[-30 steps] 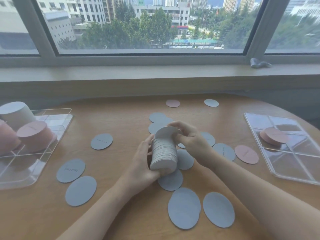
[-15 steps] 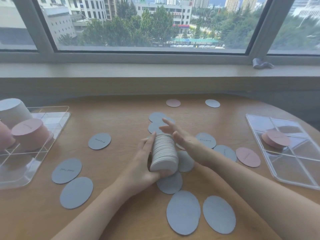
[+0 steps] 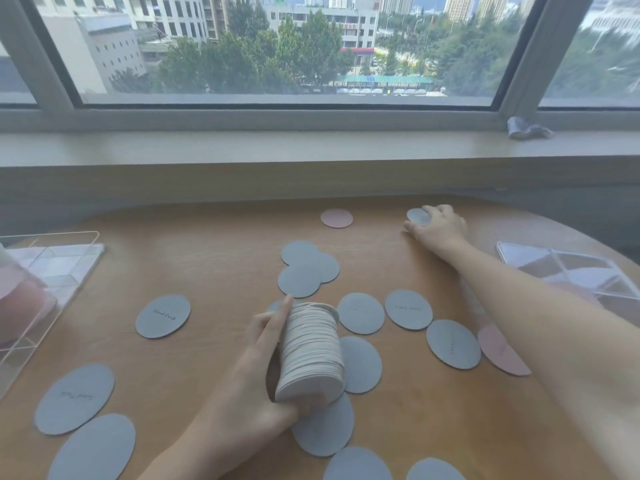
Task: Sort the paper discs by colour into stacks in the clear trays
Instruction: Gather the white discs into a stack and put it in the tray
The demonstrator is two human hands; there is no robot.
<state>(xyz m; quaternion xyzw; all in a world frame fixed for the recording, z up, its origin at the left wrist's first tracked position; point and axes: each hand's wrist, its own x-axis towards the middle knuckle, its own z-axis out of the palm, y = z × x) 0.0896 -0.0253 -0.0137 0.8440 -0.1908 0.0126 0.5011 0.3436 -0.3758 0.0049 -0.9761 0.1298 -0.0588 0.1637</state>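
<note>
My left hand [image 3: 256, 386] grips a thick stack of blue-grey paper discs [image 3: 311, 355] just above the middle of the wooden table [image 3: 207, 258]. My right hand [image 3: 438, 226] is stretched to the far right of the table, fingers resting on a lone blue-grey disc [image 3: 417, 216]. A pink disc [image 3: 336, 218] lies left of it. Several loose blue-grey discs [image 3: 301, 271] are scattered around the stack. Another pink disc [image 3: 498, 351] lies partly under my right forearm. One clear tray [image 3: 65, 261] stands at the left with a pink stack [image 3: 20, 306]; another clear tray [image 3: 568, 268] is at the right.
A window sill [image 3: 311, 147] runs behind the table, with a crumpled grey scrap [image 3: 526, 129] on it at the right. More blue-grey discs lie at the table's near left [image 3: 74, 398] and near edge [image 3: 356, 465].
My right hand left the top of the stack and reached to the far disc at the back right. My left hand keeps holding the stack alone. The view tilted slightly.
</note>
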